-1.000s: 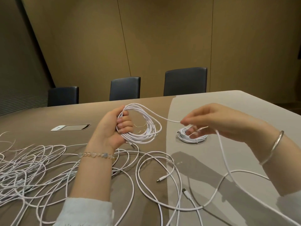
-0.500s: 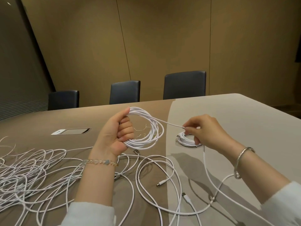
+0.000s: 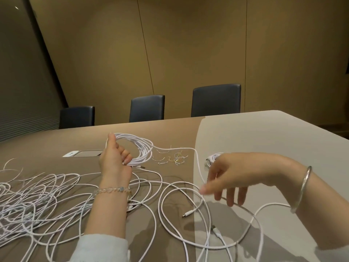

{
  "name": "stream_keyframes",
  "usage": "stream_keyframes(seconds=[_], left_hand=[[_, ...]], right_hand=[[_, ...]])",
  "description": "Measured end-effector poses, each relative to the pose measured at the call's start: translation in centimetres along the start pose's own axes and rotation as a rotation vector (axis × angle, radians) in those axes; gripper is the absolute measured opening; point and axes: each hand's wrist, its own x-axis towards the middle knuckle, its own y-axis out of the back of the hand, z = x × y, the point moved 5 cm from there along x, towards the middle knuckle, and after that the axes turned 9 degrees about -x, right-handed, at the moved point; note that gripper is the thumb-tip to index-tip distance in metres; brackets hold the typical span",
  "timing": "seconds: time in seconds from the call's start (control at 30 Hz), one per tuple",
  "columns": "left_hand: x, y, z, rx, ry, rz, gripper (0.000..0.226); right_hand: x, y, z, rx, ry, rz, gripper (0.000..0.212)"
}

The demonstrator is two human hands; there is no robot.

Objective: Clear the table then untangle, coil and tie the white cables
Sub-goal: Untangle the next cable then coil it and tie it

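Cables (image 3: 136,148) looped in our left hand (image 3: 115,159) could slip, since our right hand (image 3: 232,178) fingers (image 3: 229,197) hang loose, holding nothing.

Worktop (image 3: 264,133): smooth, matt, in brown and pale grey zones. Cables (image 3: 47,195): white, matt, finely braided sheath. Bangle (image 3: 302,188): polished metal. Bracelet (image 3: 111,190): clear glossy beads. Chairs (image 3: 216,100): dark matt upholstery. Wall (image 3: 188,53): smooth panels.
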Motion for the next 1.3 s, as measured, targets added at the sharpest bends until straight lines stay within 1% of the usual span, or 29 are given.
stream_keyframes(seconds=[0.03,0.07,0.17,0.2,0.23,0.27,0.3,0.33,0.37,0.43,0.47,0.53,0.6,0.63,0.73,0.87,0.93,1.0,1.07,1.13,1.2,1.23,1.3], left_hand=[[0.1,0.2,0.1,-0.003,-0.006,0.008,0.041],[0.2,0.3,0.2,-0.008,-0.007,0.007,0.041],[0.1,0.4,0.3,-0.015,0.002,-0.014,0.042],[0.0,0.3,0.3,-0.014,0.005,-0.021,0.042],[0.0,0.3,0.3,-0.013,0.005,-0.028,0.042],[-0.1,0.1,0.4,-0.011,0.0,-0.038,0.043],[-0.1,0.0,0.4,-0.006,-0.005,-0.049,0.043],[-0.1,-0.2,0.5,0.004,-0.006,-0.059,0.044],[-0.1,-0.3,0.4,0.018,-0.001,-0.072,0.044],[-0.3,-0.6,0.2,0.056,0.029,-0.119,0.046],[-0.4,-0.9,0.1,0.077,0.051,-0.158,0.047],[-0.9,-1.5,-0.2,0.138,0.101,-0.262,0.048],[-1.7,-2.3,-0.6,0.218,0.144,-0.369,0.046],[-2.1,-2.7,-0.8,0.257,0.161,-0.411,0.045],[-3.3,-3.9,-1.6,0.359,0.205,-0.495,0.044],[-5.0,-4.9,-2.5,0.495,0.29,-0.617,0.048],[-5.5,-5.2,-2.8,0.566,0.315,-0.66,0.049],[-5.9,-5.4,-2.9,0.626,0.319,-0.668,0.05],[-6.1,-5.5,-2.9,0.664,0.323,-0.674,0.049],[-6.5,-5.6,-3.0,0.684,0.343,-0.699,0.05],[-6.9,-5.6,-3.0,0.715,0.36,-0.768,0.052],[-7.2,-5.7,-2.9,0.735,0.354,-0.815,0.048],[-7.8,-6.1,-2.7,0.759,0.314,-0.905,0.031]], right_hand=[[-0.2,-0.3,-0.1,-0.076,-0.012,-0.004,0.044],[0.0,-0.4,-0.2,-0.163,-0.032,0.049,0.041],[1.1,0.5,-0.2,-0.362,-0.117,0.344,0.042],[1.5,0.4,0.0,-0.389,-0.124,0.366,0.045],[2.0,0.1,0.2,-0.415,-0.117,0.331,0.045],[2.3,-0.2,0.1,-0.441,-0.099,0.294,0.041],[2.5,-0.4,0.0,-0.455,-0.068,0.29,0.032],[2.6,-0.5,-0.1,-0.445,-0.034,0.314,0.021],[2.6,-0.5,-0.4,-0.404,-0.006,0.352,0.017],[2.4,-0.3,-1.0,-0.365,0.03,0.44,0.029],[2.3,-0.1,-1.4,-0.41,0.054,0.499,0.032],[1.9,0.2,-2.2,-0.506,0.124,0.62,0.029],[1.2,0.3,-3.2,-0.557,0.18,0.698,0.024],[0.9,0.4,-3.6,-0.573,0.197,0.73,0.026],[-0.1,0.7,-4.6,-0.578,0.249,0.822,0.031],[-0.8,1.0,-5.2,-0.552,0.313,0.916,0.026],[-1.5,1.4,-5.2,-0.476,0.367,1.027,0.021],[-2.2,1.8,-5.4,-0.41,0.409,1.159,0.017],[-2.6,1.9,-5.6,-0.406,0.4,1.245,0.016],[-2.5,2.0,-5.6,-0.411,0.366,1.259,0.018],[-2.2,2.3,-5.1,-0.407,0.316,1.238,0.021],[-2.0,2.5,-4.8,-0.405,0.282,1.223,0.023],[-1.8,3.0,-4.0,-0.431,0.206,1.183,0.022]])
